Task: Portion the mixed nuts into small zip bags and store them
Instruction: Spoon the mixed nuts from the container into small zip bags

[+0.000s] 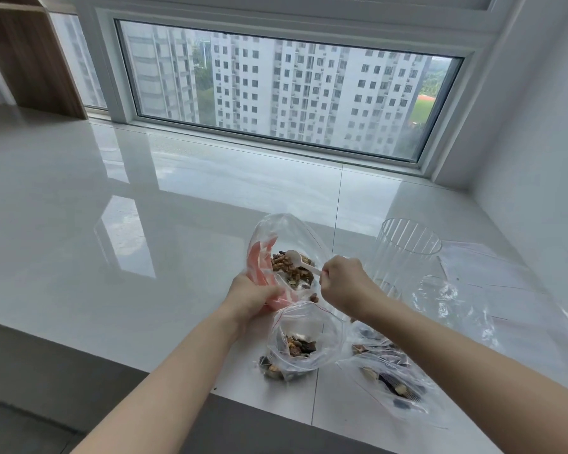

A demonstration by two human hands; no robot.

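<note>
A large clear bag with pink print (277, 240) lies open on the white ledge, with mixed nuts (289, 267) inside. My left hand (253, 298) grips its near edge. My right hand (345, 285) pinches the handle of a white plastic spoon (300, 260), whose bowl sits over the nuts inside the bag. Just in front stands a small zip bag (305, 339), open at the top, with some nuts at its bottom. To the right lie filled small zip bags (387, 378), partly hidden under my right forearm.
A ribbed clear container (404, 253) stands right of the big bag. Empty clear zip bags (466, 299) lie beyond it near the right wall. The glossy white tiled ledge (145, 224) ends at a front edge just below the small bags. A window runs along the back.
</note>
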